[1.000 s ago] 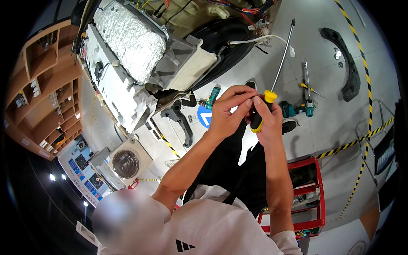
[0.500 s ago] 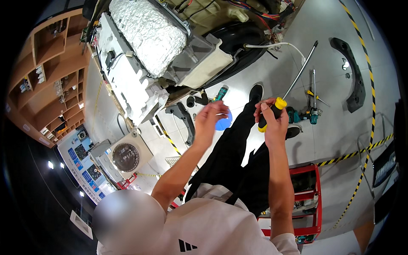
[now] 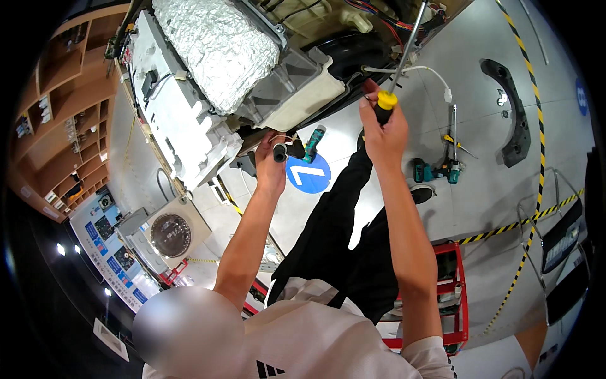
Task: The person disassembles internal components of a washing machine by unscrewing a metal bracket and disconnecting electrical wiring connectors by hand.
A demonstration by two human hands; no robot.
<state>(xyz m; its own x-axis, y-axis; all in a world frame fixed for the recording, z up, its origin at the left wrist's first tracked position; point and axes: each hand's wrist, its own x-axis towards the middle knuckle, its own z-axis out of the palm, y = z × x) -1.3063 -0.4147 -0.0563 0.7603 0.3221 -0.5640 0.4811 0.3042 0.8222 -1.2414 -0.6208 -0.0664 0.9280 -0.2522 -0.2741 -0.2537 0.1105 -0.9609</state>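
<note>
while the right hand (image 3: 386, 136) grips the screwdriver (image 3: 387, 100), best angled clear of the wires (image 3: 398, 24), the left hand (image 3: 270, 169) sits apart by the black hose (image 3: 279, 152), grip unclear.

A blue round floor sticker (image 3: 308, 174) carries a bold white angular mark, and a second blue disc (image 3: 581, 96) near the right rim, also on the floor, shows a white mark too small and oblique to make out. On the front of the person's white T-shirt (image 3: 315, 328) stands a printed emblem (image 3: 270, 369) of dark slanted bars. The display board (image 3: 99, 237) at left bears blue-and-white panels whose lettering is too small to read, while yellow-and-black hazard tape (image 3: 540, 129) marks lines across the grey floor.
</note>
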